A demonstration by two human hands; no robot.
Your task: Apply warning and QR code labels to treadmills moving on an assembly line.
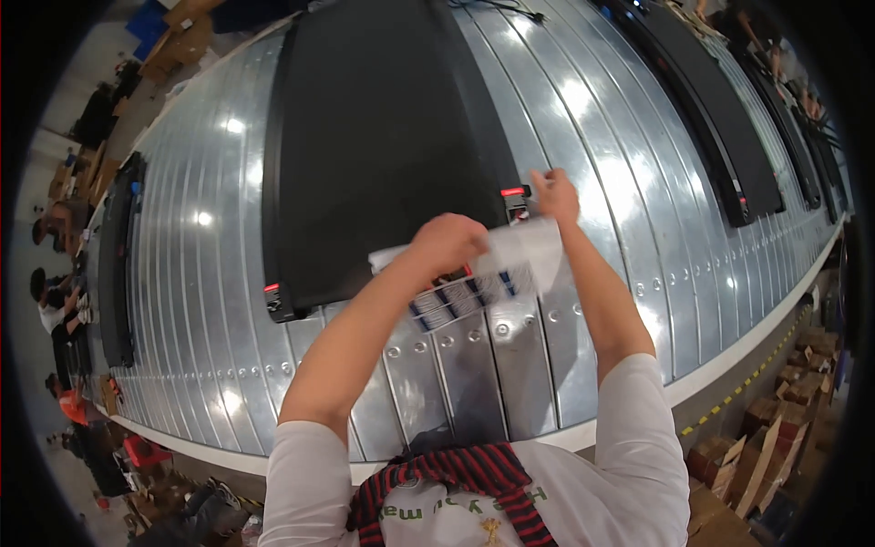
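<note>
A long black treadmill deck [378,137] lies in front of me, with a black end cap and a small red label at each near corner. My left hand [451,244] is closed on a sheet of labels [474,294], white with printed dark blue and white panels, held over the deck's near edge. Part of the sheet is blurred, and its middle lies behind my fingers. To the right, just past the deck's near right corner, my right hand [556,196] is raised with bent fingers drawn together. Whatever its fingertips hold, if anything, is too blurred to make out.
The shiny metal slatted surface [583,164] carries more black decks, one [702,109] at right and one [118,264] at far left. A cable [510,9] lies at the far side. Cardboard boxes [756,447] stand beyond the right edge; other people [64,305] are at left.
</note>
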